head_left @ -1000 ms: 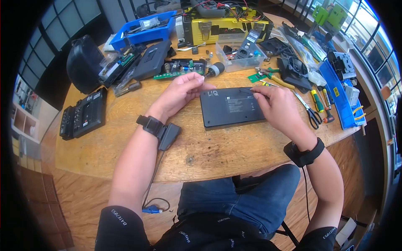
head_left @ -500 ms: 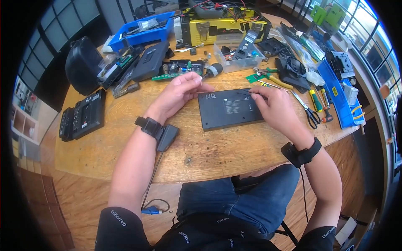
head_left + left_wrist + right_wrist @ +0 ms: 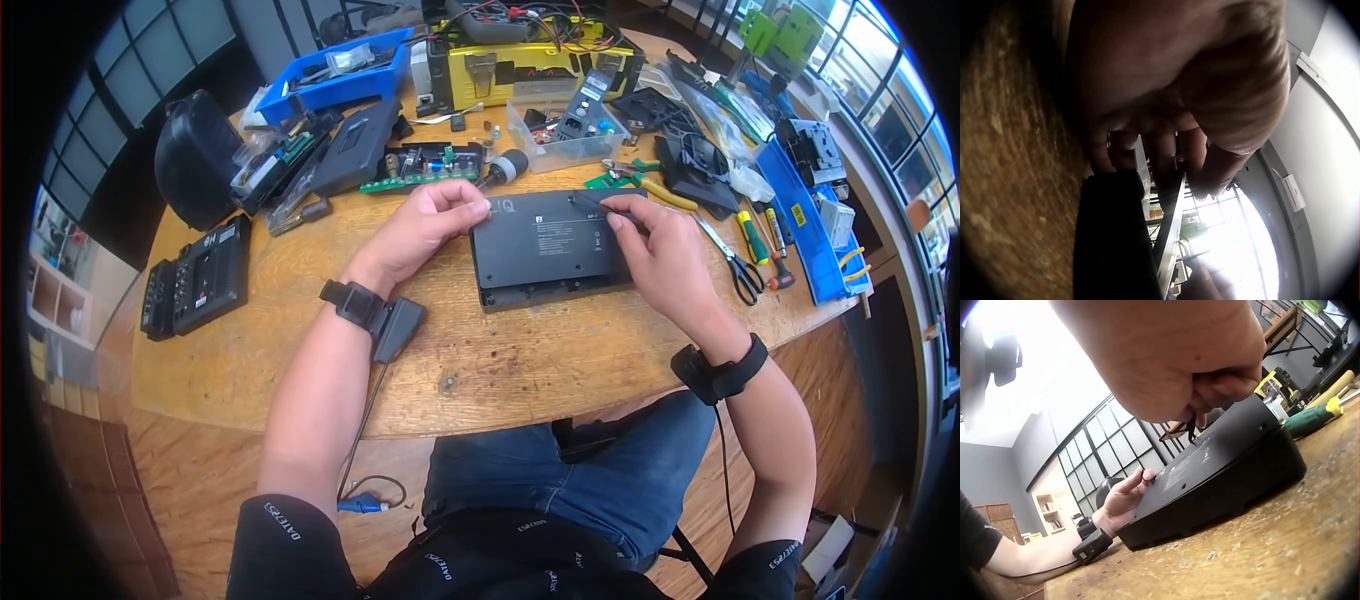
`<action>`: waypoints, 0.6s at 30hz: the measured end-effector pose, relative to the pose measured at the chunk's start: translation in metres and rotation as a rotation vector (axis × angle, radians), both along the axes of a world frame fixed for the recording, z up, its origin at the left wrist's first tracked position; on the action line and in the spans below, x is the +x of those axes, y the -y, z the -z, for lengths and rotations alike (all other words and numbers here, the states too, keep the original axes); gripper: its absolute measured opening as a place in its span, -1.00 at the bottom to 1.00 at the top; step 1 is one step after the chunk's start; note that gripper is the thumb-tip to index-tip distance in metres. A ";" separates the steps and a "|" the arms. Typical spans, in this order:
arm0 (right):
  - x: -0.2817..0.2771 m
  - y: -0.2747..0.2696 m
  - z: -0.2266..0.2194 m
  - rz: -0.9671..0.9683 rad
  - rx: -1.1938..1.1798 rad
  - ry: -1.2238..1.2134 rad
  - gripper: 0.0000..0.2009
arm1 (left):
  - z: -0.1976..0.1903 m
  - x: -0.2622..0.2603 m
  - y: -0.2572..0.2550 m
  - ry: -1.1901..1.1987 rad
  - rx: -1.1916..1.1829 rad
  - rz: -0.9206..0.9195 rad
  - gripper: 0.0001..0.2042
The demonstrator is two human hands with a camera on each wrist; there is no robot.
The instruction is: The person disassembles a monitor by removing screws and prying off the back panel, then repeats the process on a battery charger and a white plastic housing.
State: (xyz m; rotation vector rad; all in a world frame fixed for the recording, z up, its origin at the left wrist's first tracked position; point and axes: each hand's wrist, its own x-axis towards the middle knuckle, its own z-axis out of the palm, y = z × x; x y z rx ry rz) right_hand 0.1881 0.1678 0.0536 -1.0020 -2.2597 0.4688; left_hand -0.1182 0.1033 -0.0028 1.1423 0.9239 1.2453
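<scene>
A flat black device (image 3: 530, 294) lies on the wooden table before me, its black cover plate (image 3: 550, 250) bearing white print and hand-written letters. Part of the device's open interior shows along the near edge, where the plate sits askew. My left hand (image 3: 425, 225) pinches the plate's far left corner between thumb and fingers; the left wrist view shows the plate's thin edge (image 3: 1174, 240) raised from the device. Over the right part of the plate, my right hand (image 3: 665, 245) grips a thin dark tool (image 3: 590, 203) whose tip meets the plate near its far edge.
Scissors (image 3: 742, 270), a green-yellow screwdriver (image 3: 752, 240) and pliers (image 3: 665, 192) lie to the right, beside a blue bin (image 3: 800, 230). Behind are a circuit board (image 3: 420, 180), a clear box (image 3: 570, 152) and a yellow case (image 3: 540, 80). Another black device (image 3: 200, 275) lies left.
The cover plate has risen and shifted away from me, baring the device's near edge. My left hand has closed onto its far left corner; my right hand stays near the right side.
</scene>
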 end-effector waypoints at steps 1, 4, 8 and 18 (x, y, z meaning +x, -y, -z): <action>0.001 -0.001 0.000 -0.001 -0.001 0.000 -0.80 | -0.001 0.001 0.001 -0.046 0.003 -0.022 -0.91; 0.005 -0.003 -0.004 -0.025 0.043 0.006 -0.80 | -0.004 0.007 0.001 -0.055 0.024 -0.070 -0.91; 0.011 -0.002 -0.020 -0.022 0.074 0.094 -0.82 | -0.011 0.011 0.004 -0.065 0.015 -0.095 -0.91; 0.009 0.010 -0.036 0.035 0.108 0.253 -0.85 | -0.011 0.011 0.005 -0.174 0.109 -0.149 -0.86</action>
